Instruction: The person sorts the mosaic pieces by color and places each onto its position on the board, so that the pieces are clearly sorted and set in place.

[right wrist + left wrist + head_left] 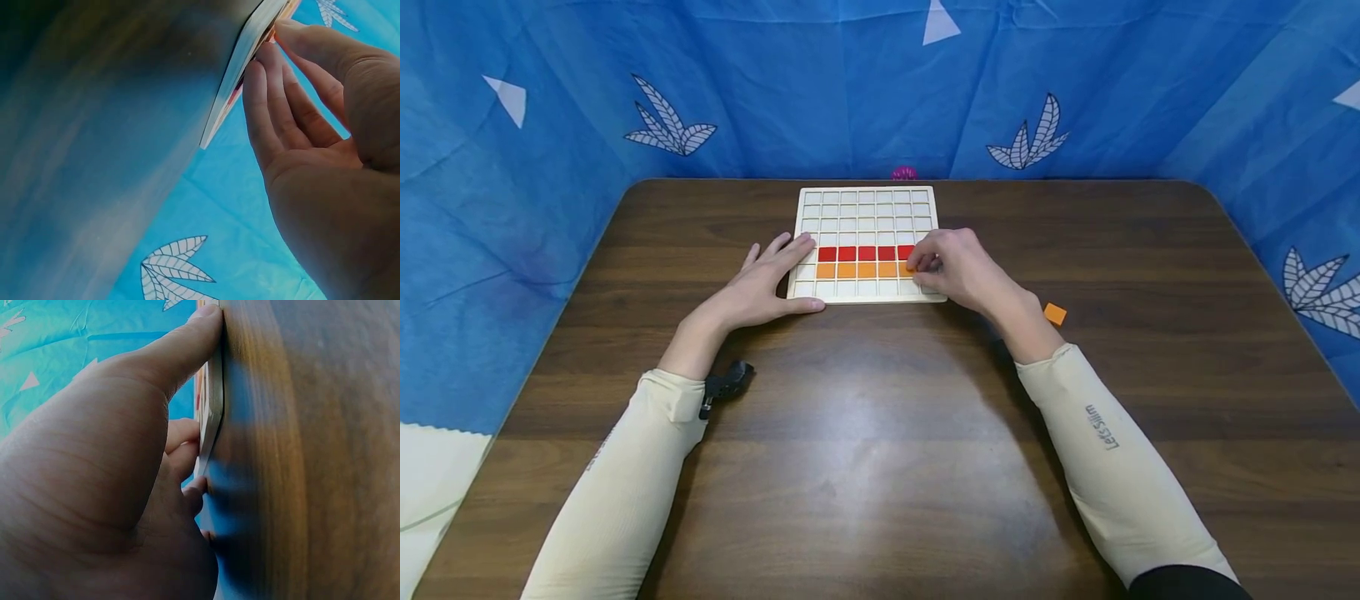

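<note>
A white grid board point(868, 289) lies near the back of the table. One row holds red square tiles point(867, 253); the row just nearer holds orange ones point(867, 270). My left hand point(748, 287) rests on the board's left side, fingers spread over its edge and thumb at the near corner. At the right end of the orange row, my right hand point(958, 267) pinches an orange tile point(911, 268) between thumb and fingertips, mostly hidden by them. The left wrist view has my thumb point(187, 347) along the board's edge point(215, 394).
A loose orange tile point(1055, 314) lies on the brown wooden table point(850, 467), just right of my right wrist. A blue patterned cloth point(880, 92) hangs behind the table and along its sides. A small black device point(727, 383) is strapped at my left wrist.
</note>
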A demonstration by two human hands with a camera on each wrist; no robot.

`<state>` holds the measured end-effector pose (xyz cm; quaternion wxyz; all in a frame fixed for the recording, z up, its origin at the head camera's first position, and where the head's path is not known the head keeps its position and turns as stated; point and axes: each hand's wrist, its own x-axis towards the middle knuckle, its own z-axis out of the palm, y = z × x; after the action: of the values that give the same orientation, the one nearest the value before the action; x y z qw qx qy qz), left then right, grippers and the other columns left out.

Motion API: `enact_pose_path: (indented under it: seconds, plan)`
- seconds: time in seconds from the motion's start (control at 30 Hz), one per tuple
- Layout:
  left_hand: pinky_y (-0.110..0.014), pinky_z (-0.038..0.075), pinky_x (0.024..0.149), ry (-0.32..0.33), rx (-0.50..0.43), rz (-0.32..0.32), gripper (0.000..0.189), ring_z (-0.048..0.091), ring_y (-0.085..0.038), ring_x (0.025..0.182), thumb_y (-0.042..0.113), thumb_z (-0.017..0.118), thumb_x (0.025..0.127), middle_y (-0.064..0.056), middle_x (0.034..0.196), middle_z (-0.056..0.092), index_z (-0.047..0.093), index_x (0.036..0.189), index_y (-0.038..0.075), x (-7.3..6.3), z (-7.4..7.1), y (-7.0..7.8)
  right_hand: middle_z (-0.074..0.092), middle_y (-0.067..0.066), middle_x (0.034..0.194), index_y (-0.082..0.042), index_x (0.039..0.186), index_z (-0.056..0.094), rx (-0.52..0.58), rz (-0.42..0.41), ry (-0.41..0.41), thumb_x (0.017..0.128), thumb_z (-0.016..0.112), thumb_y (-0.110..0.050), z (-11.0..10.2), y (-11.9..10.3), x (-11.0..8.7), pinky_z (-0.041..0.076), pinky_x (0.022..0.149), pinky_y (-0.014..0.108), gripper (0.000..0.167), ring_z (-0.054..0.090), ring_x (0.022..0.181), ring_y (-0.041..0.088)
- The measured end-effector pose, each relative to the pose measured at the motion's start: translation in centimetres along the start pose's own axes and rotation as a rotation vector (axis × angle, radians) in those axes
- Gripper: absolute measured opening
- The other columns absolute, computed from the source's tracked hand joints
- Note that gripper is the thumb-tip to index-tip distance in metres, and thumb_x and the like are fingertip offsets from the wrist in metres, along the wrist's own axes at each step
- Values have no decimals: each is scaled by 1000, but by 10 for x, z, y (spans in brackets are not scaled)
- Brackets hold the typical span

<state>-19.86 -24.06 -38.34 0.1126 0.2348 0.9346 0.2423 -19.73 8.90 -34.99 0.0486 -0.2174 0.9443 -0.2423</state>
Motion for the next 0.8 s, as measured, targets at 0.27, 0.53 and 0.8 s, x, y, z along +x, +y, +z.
enact_pose_path:
  seconds: [0.27, 0.53, 0.8]
  plan:
    - [-60, -6, 131, 1, -4, 1, 103, 0, -29, 166, 54, 77, 92, -2, 178, 16, 22, 170, 15, 0, 3, 1, 75, 7, 110, -10, 115, 79, 8, -41, 38, 92, 83, -17, 0, 4, -6, 58, 93, 38, 25, 64, 99, 23]
    - [-60, -5, 131, 11, -5, 6, 103, 1, -30, 166, 54, 78, 91, -3, 178, 17, 23, 170, 15, -1, 5, 0, 75, 7, 105, -9, 110, 80, 15, -59, 87, 95, 80, -17, -4, 18, -14, 58, 89, 39, 17, 64, 93, 23]
    - [-58, -6, 131, 18, -12, -1, 103, 1, -28, 166, 55, 78, 91, -2, 178, 17, 23, 170, 16, -4, 1, -1, 77, 9, 110, -8, 112, 78, 8, -67, 140, 96, 78, -15, -10, 20, -18, 59, 92, 42, 18, 66, 94, 24]
